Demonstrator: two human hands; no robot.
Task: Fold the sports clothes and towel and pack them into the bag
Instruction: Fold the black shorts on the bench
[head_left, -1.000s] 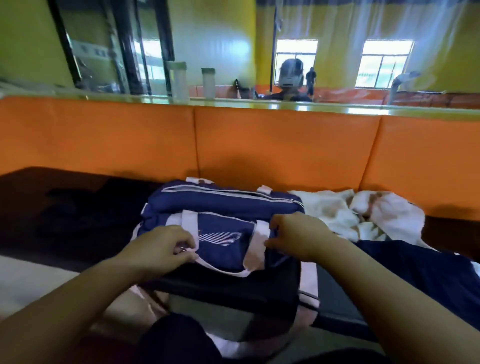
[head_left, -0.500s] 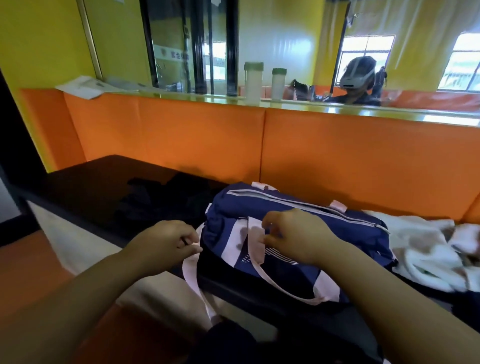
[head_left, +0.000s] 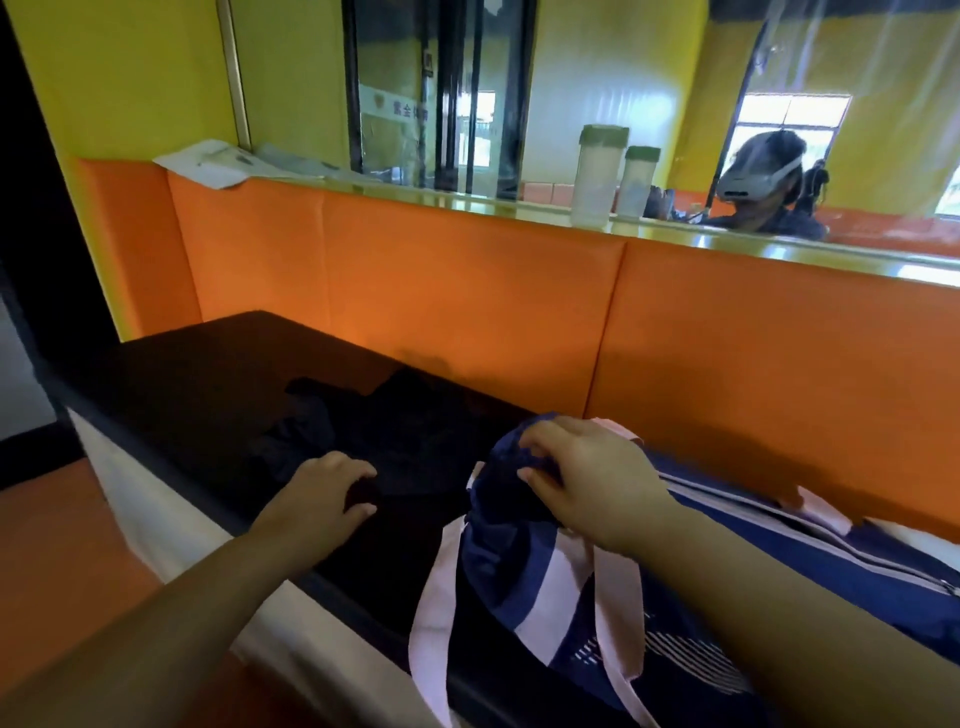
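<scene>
A navy blue sports bag (head_left: 779, 587) with pale pink straps (head_left: 431, 623) lies on the black bench (head_left: 208, 374) at the lower right, its zip closed along the top. My right hand (head_left: 587, 480) grips the bunched left end of the bag. A heap of dark clothes (head_left: 374, 426) lies on the bench left of the bag. My left hand (head_left: 324, 493) rests on that heap, fingers and thumb curled round a fold of the dark fabric. A sliver of white cloth (head_left: 906, 538) shows behind the bag at the right edge.
An orange padded backrest (head_left: 467, 291) runs behind the bench. On the ledge above it stand two plastic jars (head_left: 597, 176) and some papers (head_left: 208, 163) in front of a mirror. The bench's front edge drops to an orange floor (head_left: 62, 561) at the left.
The view has swung left. My left hand left the bag's strap and moved left onto the dark clothes. My right hand shifted from the bag's front to its left end.
</scene>
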